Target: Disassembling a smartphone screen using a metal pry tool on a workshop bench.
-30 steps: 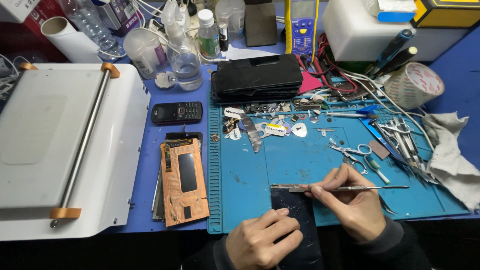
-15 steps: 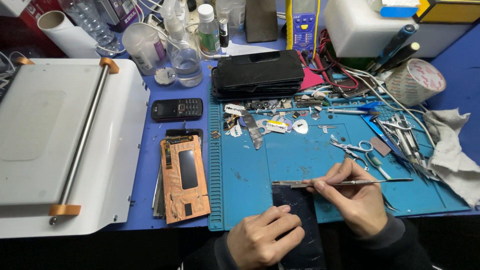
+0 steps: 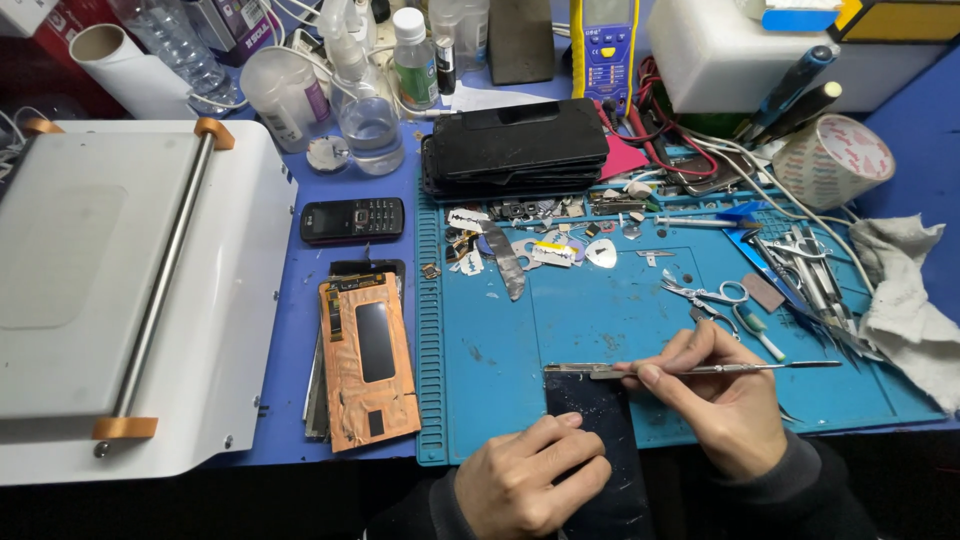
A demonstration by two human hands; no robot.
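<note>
A dark phone screen panel point(image 3: 590, 415) lies at the front edge of the blue work mat point(image 3: 600, 310). My left hand point(image 3: 530, 480) rests on its lower left part and holds it down. My right hand point(image 3: 715, 400) grips a thin metal spatula tool point(image 3: 700, 370) like a pen. The tool lies almost level, and its flat tip touches the top edge of the panel at the left corner. Both sleeves are dark.
A copper-backed display assembly point(image 3: 368, 355) lies left of the mat, next to a white laminating machine point(image 3: 120, 290). A small black keypad phone point(image 3: 352, 219), a stack of black panels point(image 3: 515, 148), scissors and tweezers point(image 3: 790, 270), tape point(image 3: 832, 160), bottles point(image 3: 370, 100) and a rag point(image 3: 905, 300) crowd the back and right.
The spatula tip has slid a little along the panel's top edge. My left hand has stayed on the panel. The view has shifted slightly.
</note>
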